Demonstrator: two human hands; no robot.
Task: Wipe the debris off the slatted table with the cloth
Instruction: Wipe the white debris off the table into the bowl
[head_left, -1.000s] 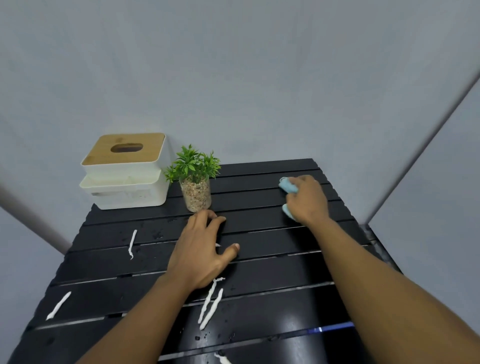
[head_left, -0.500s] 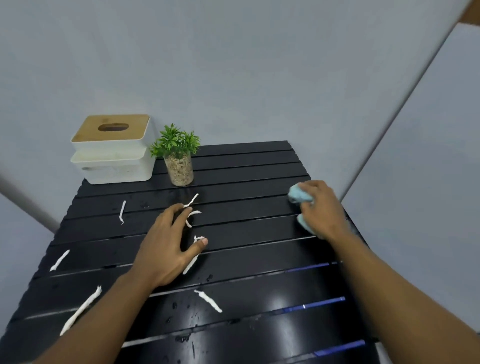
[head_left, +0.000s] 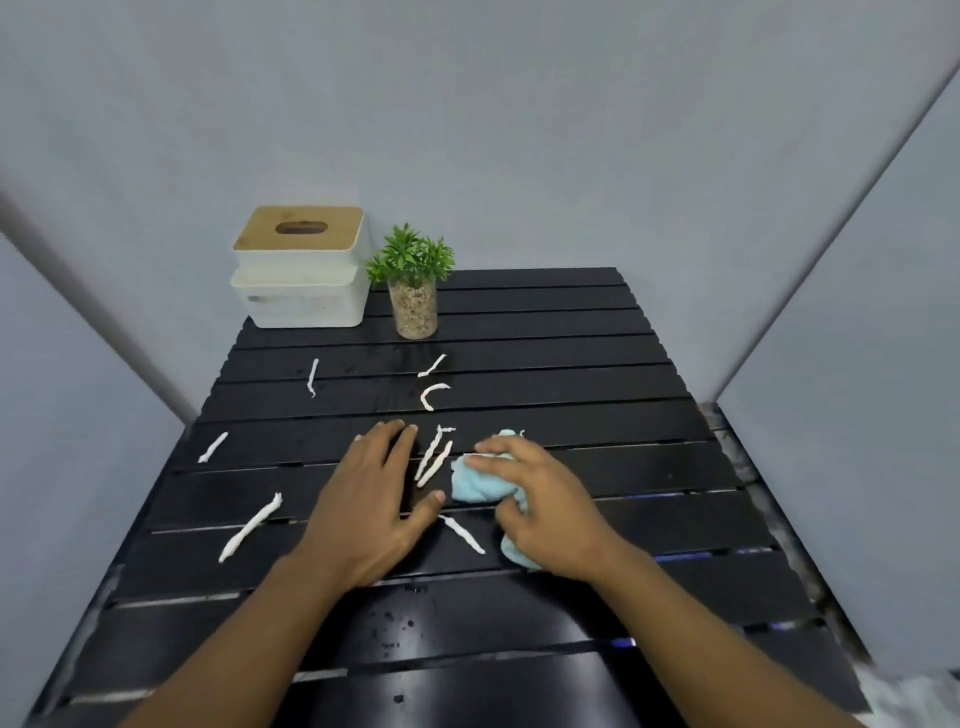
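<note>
Right hand (head_left: 540, 512) grips my bunched light-blue cloth (head_left: 474, 487) against the black slatted counter (head_left: 571, 364); left hand (head_left: 363, 512) lies flat, fingers (head_left: 396, 442) straight, white debris strips (head_left: 434, 461) between them.

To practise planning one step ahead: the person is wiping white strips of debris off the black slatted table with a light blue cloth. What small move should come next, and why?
Probably the right hand should slide the crumpled light blue cloth slightly left onto the pair of white twisted strips: they lie just beside its left edge, between it and the flat left hand.
</note>
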